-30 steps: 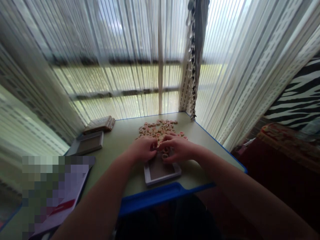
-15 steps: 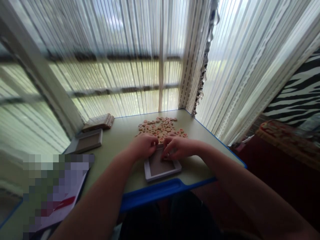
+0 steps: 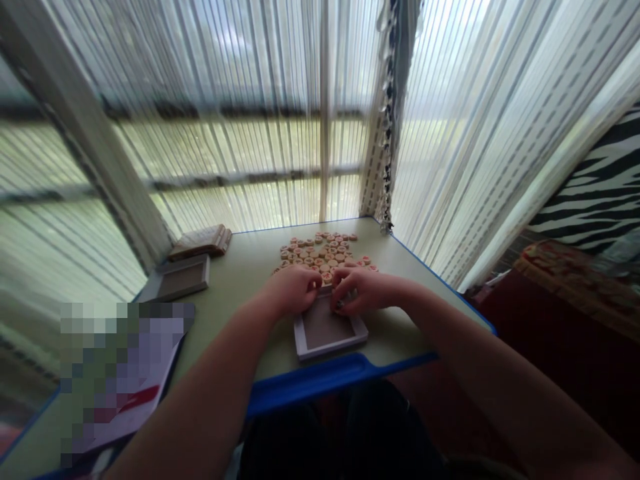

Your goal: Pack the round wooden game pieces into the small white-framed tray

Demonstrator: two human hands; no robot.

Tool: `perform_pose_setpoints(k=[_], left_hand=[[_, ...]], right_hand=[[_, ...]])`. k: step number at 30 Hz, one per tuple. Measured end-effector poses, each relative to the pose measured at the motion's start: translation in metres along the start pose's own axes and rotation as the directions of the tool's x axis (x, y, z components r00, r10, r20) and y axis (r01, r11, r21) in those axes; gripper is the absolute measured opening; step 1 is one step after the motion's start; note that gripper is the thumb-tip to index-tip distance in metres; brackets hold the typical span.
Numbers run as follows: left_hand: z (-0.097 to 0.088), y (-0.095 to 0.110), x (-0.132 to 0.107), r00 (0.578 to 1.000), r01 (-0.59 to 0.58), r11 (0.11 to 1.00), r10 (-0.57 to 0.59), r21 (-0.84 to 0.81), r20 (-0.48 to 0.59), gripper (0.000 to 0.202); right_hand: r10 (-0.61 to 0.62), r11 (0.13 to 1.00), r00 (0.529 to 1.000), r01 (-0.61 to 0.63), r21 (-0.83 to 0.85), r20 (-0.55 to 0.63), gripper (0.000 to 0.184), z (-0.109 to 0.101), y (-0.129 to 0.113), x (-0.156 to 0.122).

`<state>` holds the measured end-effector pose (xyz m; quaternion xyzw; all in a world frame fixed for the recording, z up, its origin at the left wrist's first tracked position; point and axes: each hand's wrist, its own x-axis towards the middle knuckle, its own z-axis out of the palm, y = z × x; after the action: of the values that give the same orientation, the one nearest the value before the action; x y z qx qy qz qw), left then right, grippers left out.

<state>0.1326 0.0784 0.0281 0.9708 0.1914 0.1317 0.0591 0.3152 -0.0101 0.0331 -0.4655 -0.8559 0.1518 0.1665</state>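
Note:
A shallow box with a pale rim (image 3: 334, 348) and a brown inner floor lies on the table in front of me. My left hand (image 3: 299, 289) is at the far left corner of this box, fingers curled in; what they hold, if anything, is hidden. Over the box's far right part, my right hand (image 3: 364, 291) is bent in a pinch, with a small dark-and-light thing showing at the fingertips, too small to name. Just beyond both hands spreads a loose group of round wooden game pieces (image 3: 327, 255), some with red marks. The hands cover the nearest ones.
A second shallow box (image 3: 183, 279) is at the left, with a worn book-like stack (image 3: 201, 241) behind it. A pixelated flat device (image 3: 135, 373) lies at the near left. The table (image 3: 240, 267) has a blue edge, and sheer curtains (image 3: 250, 153) hang behind it.
The view has shifted slightly. My right hand's fingertips have lifted a little from the box's floor toward its far edge. My left hand stays at the far left corner.

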Motion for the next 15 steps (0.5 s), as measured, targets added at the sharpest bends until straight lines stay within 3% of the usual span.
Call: perform_pose_setpoints(k=[15], left_hand=[[-0.0011,0.0011,-0.0001,0.999,0.036,0.998,-0.036,-0.042,0.007,0.020]], right_hand=[[0.027,1.000,1.000,-0.027,-0.004,-0.011,0.016,-0.0059,0.0027,-0.0030]])
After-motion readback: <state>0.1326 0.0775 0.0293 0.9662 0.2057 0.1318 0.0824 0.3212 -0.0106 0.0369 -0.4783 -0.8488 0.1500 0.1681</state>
